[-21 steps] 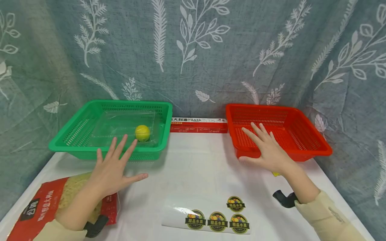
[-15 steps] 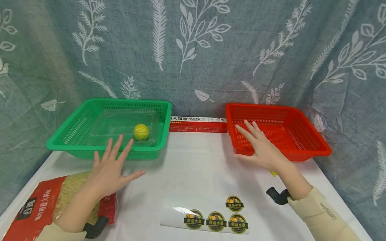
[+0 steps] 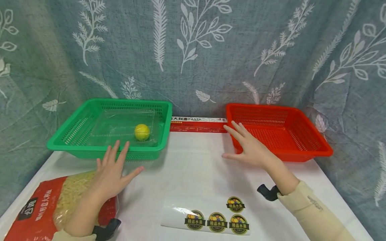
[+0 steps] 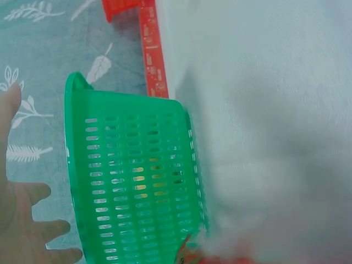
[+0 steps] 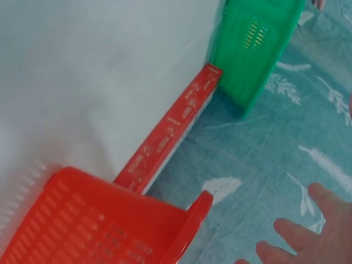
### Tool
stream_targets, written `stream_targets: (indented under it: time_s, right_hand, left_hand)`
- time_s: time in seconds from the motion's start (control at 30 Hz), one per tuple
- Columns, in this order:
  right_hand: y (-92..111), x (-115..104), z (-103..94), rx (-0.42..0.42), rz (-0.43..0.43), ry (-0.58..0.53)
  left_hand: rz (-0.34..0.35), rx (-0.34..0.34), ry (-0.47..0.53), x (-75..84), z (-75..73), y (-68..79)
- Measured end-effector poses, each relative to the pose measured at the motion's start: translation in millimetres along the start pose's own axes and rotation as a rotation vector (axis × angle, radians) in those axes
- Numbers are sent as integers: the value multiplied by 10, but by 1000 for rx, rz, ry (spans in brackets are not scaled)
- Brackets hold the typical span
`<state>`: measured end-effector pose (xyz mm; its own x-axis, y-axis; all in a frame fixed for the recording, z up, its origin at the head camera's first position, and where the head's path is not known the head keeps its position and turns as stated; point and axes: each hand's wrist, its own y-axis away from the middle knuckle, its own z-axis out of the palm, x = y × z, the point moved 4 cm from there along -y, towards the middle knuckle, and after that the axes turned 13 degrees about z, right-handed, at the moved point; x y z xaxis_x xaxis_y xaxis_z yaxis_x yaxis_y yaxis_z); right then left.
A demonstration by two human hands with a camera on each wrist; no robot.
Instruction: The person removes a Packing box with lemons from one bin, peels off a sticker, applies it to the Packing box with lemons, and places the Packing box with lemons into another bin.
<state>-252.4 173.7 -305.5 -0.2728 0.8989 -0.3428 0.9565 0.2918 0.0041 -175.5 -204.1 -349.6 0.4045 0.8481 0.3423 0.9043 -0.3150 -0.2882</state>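
Note:
My left hand (image 3: 109, 177) is held with fingers spread above a red bag of pasta (image 3: 42, 207), just in front of the green basket (image 3: 146, 154). Inside that basket lies a clear plastic tray (image 3: 120, 122) with a yellow ball (image 3: 142, 132) at its right side. Fingers also spread, my right hand (image 3: 253, 149) hovers by the near left corner of the red basket (image 3: 301, 156), covering part of it. Neither hand holds anything. The left wrist view shows the green basket's slotted end (image 4: 132, 165) apart from the left fingers.
A long red and white pasta box (image 3: 199, 126) lies between the baskets along the back. Near the front is a glossy clear sheet (image 3: 176, 204) with several round fruit stickers (image 3: 217, 222). A patterned curtain (image 3: 193, 50) hangs behind the white tabletop (image 3: 193, 160).
My right hand has moved left, away from over the red basket. The left hand has shifted slightly. A small yellow piece seen beneath the right wrist is now hidden. The baskets stay put.

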Motion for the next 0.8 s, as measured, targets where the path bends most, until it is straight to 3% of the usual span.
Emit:
stream_targets:
  time_s: [0.6,0.8]
  right_hand:
    - [-215,-373,126,-51,-48,-71]
    - [-286,-437,213,-47,-64,-88]
  left_hand:
    - [-119,191,91,37,17,38]
    - [-219,265,221,34,66,50]
